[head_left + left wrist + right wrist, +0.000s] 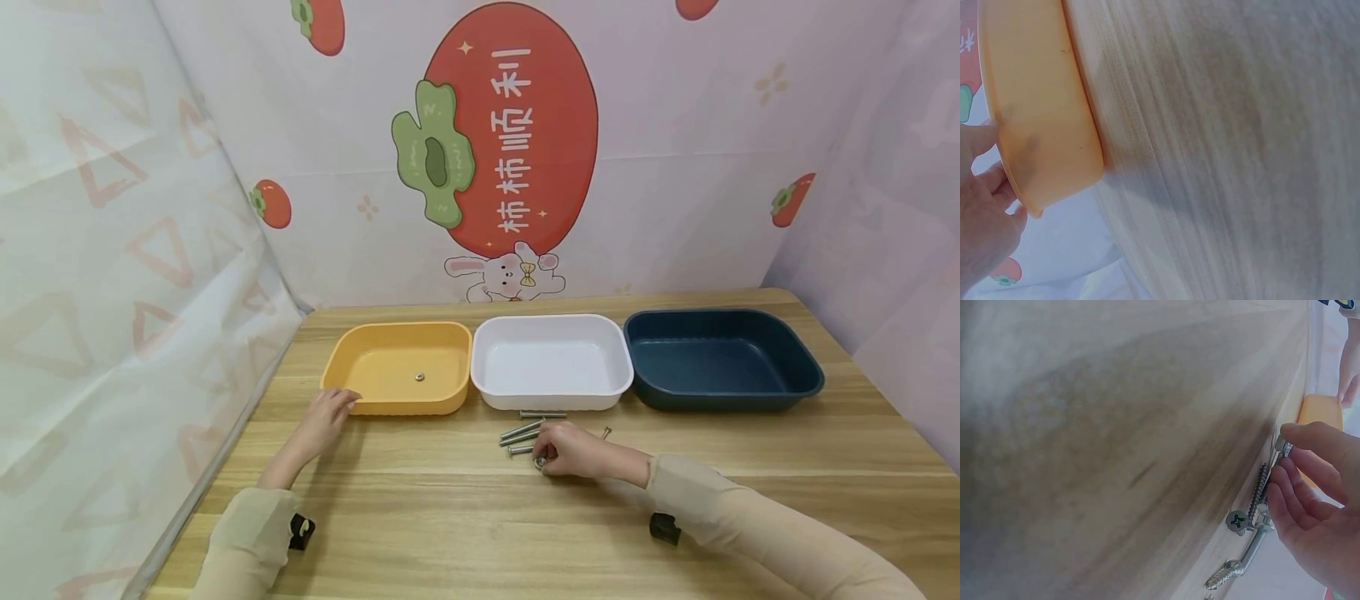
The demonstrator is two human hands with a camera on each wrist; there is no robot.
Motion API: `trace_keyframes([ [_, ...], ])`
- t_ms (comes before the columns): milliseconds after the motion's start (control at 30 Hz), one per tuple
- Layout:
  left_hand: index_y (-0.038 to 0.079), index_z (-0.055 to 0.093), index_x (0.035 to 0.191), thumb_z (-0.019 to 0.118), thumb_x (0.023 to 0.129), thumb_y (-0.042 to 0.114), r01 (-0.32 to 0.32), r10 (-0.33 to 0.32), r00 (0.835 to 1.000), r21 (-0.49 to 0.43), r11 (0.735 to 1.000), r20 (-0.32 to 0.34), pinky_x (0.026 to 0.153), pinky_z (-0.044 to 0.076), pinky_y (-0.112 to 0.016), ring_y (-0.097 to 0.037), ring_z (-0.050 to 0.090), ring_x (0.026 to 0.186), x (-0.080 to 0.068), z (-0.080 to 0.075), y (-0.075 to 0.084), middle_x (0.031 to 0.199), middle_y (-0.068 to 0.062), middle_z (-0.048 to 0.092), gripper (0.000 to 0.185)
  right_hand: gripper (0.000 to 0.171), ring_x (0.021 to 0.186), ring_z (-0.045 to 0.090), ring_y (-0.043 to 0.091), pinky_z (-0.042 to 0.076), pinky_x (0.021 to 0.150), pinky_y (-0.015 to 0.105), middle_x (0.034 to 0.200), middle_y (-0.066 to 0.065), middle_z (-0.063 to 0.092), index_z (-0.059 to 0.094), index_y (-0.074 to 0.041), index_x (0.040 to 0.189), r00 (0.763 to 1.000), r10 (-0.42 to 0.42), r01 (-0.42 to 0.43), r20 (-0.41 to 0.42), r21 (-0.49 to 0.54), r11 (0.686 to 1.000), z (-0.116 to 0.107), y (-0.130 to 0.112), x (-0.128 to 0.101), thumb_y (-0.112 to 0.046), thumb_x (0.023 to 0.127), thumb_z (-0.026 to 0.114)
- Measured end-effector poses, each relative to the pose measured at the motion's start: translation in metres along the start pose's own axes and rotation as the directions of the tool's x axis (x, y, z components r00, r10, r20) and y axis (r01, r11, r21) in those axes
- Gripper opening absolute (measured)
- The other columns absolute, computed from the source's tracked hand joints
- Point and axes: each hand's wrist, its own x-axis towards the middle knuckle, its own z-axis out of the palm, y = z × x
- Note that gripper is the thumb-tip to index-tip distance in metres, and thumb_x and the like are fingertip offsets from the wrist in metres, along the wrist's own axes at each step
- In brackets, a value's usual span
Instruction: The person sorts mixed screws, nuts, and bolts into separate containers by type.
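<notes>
My left hand (330, 412) grips the rim of a yellow tray (408, 408) at its near left corner. In the left wrist view, the thumb and fingers (1007, 181) meet the edge of that tray. Inside the tray lies one small metal nut (419, 377). My right hand (572, 450) pinches another metal nut (539, 462) between thumb and fingertips, just above the table. Beside those fingers lie several metal screws (522, 433); the right wrist view shows a cross-head screw (1237, 520) among them. The right hand hides part of the pile.
A white tray (551, 402) stands in the middle, between the yellow tray and a dark blue tray (727, 400). One small screw (606, 433) lies right of the pile. Behind the wooden table (450, 525) hangs a printed cloth (660, 225).
</notes>
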Motion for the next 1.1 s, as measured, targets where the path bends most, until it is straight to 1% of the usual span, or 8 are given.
trace_keyframes([
  [200,0.0,0.06,0.092,0.052,0.085,-0.003,0.007,-0.007,1.0,-0.001,1.0,0.003,0.071,0.035,-0.042,-0.03,0.046,0.082,-0.001,0.0,0.001,0.084,-0.011,0.055,0.011,0.015,0.067,0.049,0.002,0.043,0.059,0.015,0.076,-0.003,0.054,0.066,-0.002,0.081,1.0,0.004,-0.004,-0.027,0.013,1.0,-0.001,-0.001,0.002,0.001,0.066,0.066],
  [467,-0.001,0.06,0.092,0.052,0.084,-0.004,0.015,-0.015,1.0,0.001,1.0,0.007,0.071,0.035,-0.042,-0.03,0.046,0.082,-0.001,0.0,0.001,0.084,-0.011,0.055,0.012,0.012,0.069,0.051,0.004,0.045,0.062,0.017,0.078,-0.002,0.054,0.066,-0.002,0.082,0.999,-0.014,0.015,-0.052,0.036,0.999,-0.006,-0.005,0.009,0.0,0.07,0.067],
  [567,-0.001,0.06,0.092,0.053,0.084,-0.004,0.01,-0.01,1.0,0.002,1.0,0.004,0.071,0.035,-0.042,-0.03,0.046,0.082,0.0,-0.001,0.001,0.084,-0.011,0.055,0.011,0.011,0.071,0.053,0.004,0.045,0.063,0.017,0.079,-0.002,0.056,0.066,-0.002,0.083,0.999,0.0,0.002,-0.054,0.048,0.999,-0.006,-0.007,0.012,-0.003,0.072,0.068],
  [767,-0.001,0.06,0.092,0.053,0.084,-0.003,0.0,0.0,1.0,0.007,1.0,-0.004,0.072,0.035,-0.043,-0.031,0.047,0.083,-0.001,0.0,0.001,0.084,-0.012,0.056,0.011,0.012,0.07,0.053,0.006,0.045,0.062,0.018,0.078,-0.001,0.056,0.066,-0.002,0.084,0.998,-0.003,0.007,-0.069,0.057,0.998,-0.007,-0.01,0.018,-0.003,0.073,0.068],
  [933,-0.001,0.06,0.091,0.053,0.084,-0.004,-0.005,0.005,1.0,0.013,1.0,-0.007,0.072,0.035,-0.043,-0.031,0.047,0.082,0.0,0.0,0.002,0.083,-0.012,0.056,0.01,0.012,0.073,0.057,0.01,0.047,0.065,0.018,0.081,0.003,0.059,0.065,0.001,0.085,0.997,-0.008,0.014,-0.08,0.07,0.997,-0.009,-0.013,0.024,-0.001,0.074,0.067],
  [1100,-0.002,0.06,0.091,0.054,0.083,-0.005,-0.014,0.014,1.0,0.007,1.0,-0.019,0.071,0.034,-0.043,-0.03,0.047,0.079,0.0,0.0,0.002,0.082,-0.012,0.055,0.011,0.013,0.075,0.058,0.012,0.047,0.067,0.019,0.082,0.004,0.061,0.065,0.001,0.087,0.997,0.014,-0.007,-0.076,0.088,0.996,-0.012,-0.018,0.031,-0.003,0.074,0.067],
])
